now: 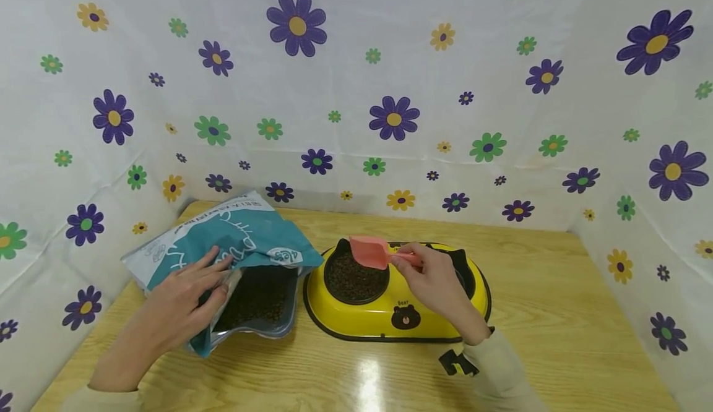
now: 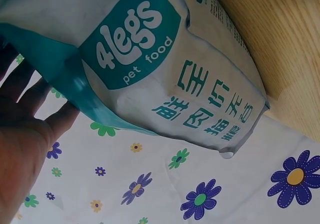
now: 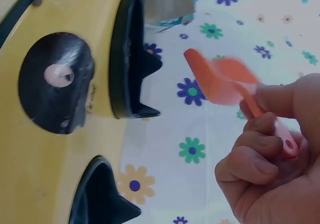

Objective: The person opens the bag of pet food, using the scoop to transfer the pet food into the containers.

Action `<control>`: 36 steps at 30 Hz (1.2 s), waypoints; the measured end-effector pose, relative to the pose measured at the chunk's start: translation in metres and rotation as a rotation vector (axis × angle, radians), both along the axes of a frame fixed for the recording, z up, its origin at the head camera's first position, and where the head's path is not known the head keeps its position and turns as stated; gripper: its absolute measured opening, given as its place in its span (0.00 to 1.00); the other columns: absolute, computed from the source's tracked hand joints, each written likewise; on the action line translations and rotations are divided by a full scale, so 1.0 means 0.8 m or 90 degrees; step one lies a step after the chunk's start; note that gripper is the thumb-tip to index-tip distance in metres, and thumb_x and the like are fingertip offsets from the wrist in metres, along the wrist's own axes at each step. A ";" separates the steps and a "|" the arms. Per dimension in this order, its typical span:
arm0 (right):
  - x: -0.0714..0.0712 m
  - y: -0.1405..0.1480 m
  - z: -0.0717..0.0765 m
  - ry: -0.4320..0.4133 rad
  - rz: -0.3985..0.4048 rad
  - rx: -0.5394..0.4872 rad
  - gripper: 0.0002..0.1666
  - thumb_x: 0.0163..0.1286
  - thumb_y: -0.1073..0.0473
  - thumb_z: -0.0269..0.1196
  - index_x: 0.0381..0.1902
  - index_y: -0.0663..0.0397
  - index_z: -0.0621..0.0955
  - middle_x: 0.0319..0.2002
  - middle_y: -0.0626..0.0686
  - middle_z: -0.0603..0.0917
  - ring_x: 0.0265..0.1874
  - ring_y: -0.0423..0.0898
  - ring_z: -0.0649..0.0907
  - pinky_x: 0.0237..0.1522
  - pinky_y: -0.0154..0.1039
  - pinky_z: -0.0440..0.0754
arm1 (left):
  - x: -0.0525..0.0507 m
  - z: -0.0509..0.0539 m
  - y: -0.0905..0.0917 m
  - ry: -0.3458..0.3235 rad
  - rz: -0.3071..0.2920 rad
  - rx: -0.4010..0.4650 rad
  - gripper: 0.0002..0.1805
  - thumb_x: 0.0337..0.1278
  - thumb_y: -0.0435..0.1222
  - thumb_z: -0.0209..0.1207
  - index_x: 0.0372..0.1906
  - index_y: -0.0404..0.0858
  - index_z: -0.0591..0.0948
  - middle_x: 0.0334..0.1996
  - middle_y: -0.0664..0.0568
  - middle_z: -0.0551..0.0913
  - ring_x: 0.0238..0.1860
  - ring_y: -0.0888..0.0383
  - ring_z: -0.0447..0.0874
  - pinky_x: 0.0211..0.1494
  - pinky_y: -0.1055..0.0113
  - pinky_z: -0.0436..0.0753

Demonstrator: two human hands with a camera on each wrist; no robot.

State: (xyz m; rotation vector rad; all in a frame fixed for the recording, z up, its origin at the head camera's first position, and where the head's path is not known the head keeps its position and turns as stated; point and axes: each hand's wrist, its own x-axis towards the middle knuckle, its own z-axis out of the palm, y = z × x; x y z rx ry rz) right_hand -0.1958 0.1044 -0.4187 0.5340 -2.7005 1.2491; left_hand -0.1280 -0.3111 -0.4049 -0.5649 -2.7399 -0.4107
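Note:
My right hand [image 1: 437,282] grips the handle of a small pink scoop [image 1: 369,253], its fingers curled round it in the right wrist view. The scoop is tilted above the left bowl [image 1: 356,279] of a yellow double pet feeder [image 1: 362,320]; brown kibble lies in that bowl. The right bowl is partly hidden by my hand. At left, a teal and white pet food bag [image 1: 223,239] lies with its mouth towards me, dark kibble [image 1: 253,304] visible inside. My left hand [image 1: 184,304] rests on the bag beside the mouth, fingers extended; its fingertips are partly hidden in the left wrist view.
A wooden table [image 1: 557,313] carries the feeder and bag. Flowered white cloth [image 1: 345,90] stands behind and on both sides. The bag's mouth lies close to the feeder's left end. A black and yellow strap piece [image 1: 458,363] hangs by my right cuff.

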 end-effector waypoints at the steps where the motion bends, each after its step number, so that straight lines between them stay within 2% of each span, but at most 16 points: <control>1: 0.002 0.000 0.002 -0.015 -0.007 -0.017 0.10 0.75 0.54 0.64 0.42 0.56 0.84 0.22 0.50 0.78 0.18 0.41 0.69 0.21 0.31 0.62 | 0.000 0.000 0.000 -0.001 0.000 -0.001 0.20 0.67 0.37 0.61 0.61 0.39 0.85 0.65 0.44 0.82 0.69 0.35 0.76 0.59 0.33 0.77; 3: 0.005 0.001 0.005 -0.051 -0.015 -0.052 0.14 0.76 0.51 0.62 0.37 0.56 0.80 0.20 0.48 0.70 0.18 0.41 0.67 0.22 0.31 0.60 | 0.000 0.000 0.000 0.000 0.000 -0.004 0.19 0.67 0.37 0.61 0.61 0.39 0.85 0.64 0.44 0.82 0.69 0.35 0.76 0.59 0.33 0.77; 5: 0.009 0.001 0.004 -0.109 0.001 -0.108 0.17 0.78 0.49 0.59 0.34 0.56 0.77 0.19 0.47 0.65 0.17 0.41 0.65 0.22 0.31 0.59 | 0.000 0.000 0.000 -0.002 0.000 -0.009 0.19 0.68 0.37 0.61 0.60 0.39 0.85 0.64 0.43 0.82 0.69 0.35 0.76 0.59 0.32 0.77; 7: 0.014 -0.001 0.002 -0.190 0.044 -0.180 0.19 0.80 0.47 0.56 0.35 0.57 0.75 0.19 0.47 0.66 0.16 0.41 0.64 0.20 0.31 0.60 | 0.001 0.001 0.001 -0.003 -0.001 -0.011 0.18 0.68 0.37 0.61 0.59 0.39 0.86 0.64 0.43 0.82 0.69 0.34 0.75 0.60 0.32 0.77; 10: 0.023 -0.010 -0.005 -0.333 0.135 -0.273 0.21 0.81 0.45 0.54 0.35 0.57 0.74 0.18 0.46 0.67 0.13 0.40 0.62 0.17 0.31 0.60 | 0.004 0.004 0.003 0.000 -0.005 -0.015 0.18 0.68 0.37 0.60 0.58 0.38 0.86 0.64 0.43 0.83 0.69 0.34 0.75 0.61 0.33 0.76; 13: 0.034 -0.026 -0.013 -0.446 0.206 -0.322 0.22 0.82 0.44 0.52 0.36 0.56 0.74 0.18 0.45 0.67 0.13 0.39 0.60 0.16 0.31 0.58 | 0.006 0.007 0.006 0.016 -0.015 -0.029 0.17 0.66 0.36 0.61 0.57 0.37 0.87 0.62 0.43 0.84 0.67 0.34 0.77 0.62 0.34 0.76; 17: 0.049 -0.055 -0.019 -0.511 0.253 -0.335 0.20 0.83 0.46 0.51 0.40 0.56 0.74 0.19 0.46 0.68 0.13 0.40 0.57 0.16 0.31 0.56 | 0.007 0.009 0.010 0.028 -0.033 -0.060 0.18 0.65 0.35 0.62 0.57 0.34 0.86 0.60 0.42 0.85 0.66 0.36 0.80 0.63 0.37 0.77; 22: 0.064 -0.096 -0.023 -0.546 0.308 -0.326 0.15 0.84 0.53 0.48 0.46 0.59 0.73 0.23 0.49 0.73 0.13 0.41 0.57 0.15 0.32 0.55 | 0.009 0.013 0.012 0.002 -0.037 -0.083 0.20 0.65 0.35 0.62 0.59 0.32 0.85 0.60 0.41 0.85 0.66 0.39 0.81 0.64 0.38 0.77; 25: 0.067 -0.119 -0.025 -0.521 0.321 -0.289 0.10 0.84 0.57 0.48 0.49 0.59 0.72 0.25 0.50 0.80 0.11 0.41 0.58 0.14 0.33 0.55 | 0.008 0.014 0.011 -0.013 -0.040 -0.094 0.20 0.66 0.36 0.61 0.60 0.34 0.84 0.61 0.41 0.85 0.67 0.39 0.80 0.65 0.38 0.77; 28: 0.068 -0.138 -0.029 -0.433 0.320 -0.196 0.06 0.82 0.59 0.50 0.47 0.55 0.73 0.24 0.47 0.83 0.11 0.40 0.61 0.15 0.32 0.57 | 0.008 0.014 0.010 -0.020 -0.044 -0.100 0.20 0.67 0.36 0.61 0.62 0.36 0.84 0.61 0.41 0.85 0.67 0.39 0.79 0.66 0.39 0.77; 32: 0.068 -0.158 -0.035 -0.269 0.313 -0.045 0.03 0.80 0.59 0.52 0.45 0.51 0.73 0.21 0.42 0.74 0.14 0.38 0.64 0.18 0.29 0.59 | 0.009 0.015 0.011 -0.019 -0.043 -0.098 0.20 0.68 0.36 0.61 0.62 0.36 0.83 0.61 0.42 0.85 0.67 0.39 0.79 0.66 0.39 0.77; 36: 0.072 -0.172 -0.044 -0.054 0.299 0.140 0.04 0.80 0.60 0.52 0.48 0.53 0.72 0.19 0.41 0.68 0.14 0.35 0.65 0.17 0.26 0.61 | 0.010 0.013 0.011 -0.019 -0.040 -0.089 0.21 0.67 0.36 0.61 0.63 0.36 0.83 0.61 0.42 0.85 0.67 0.38 0.79 0.66 0.39 0.77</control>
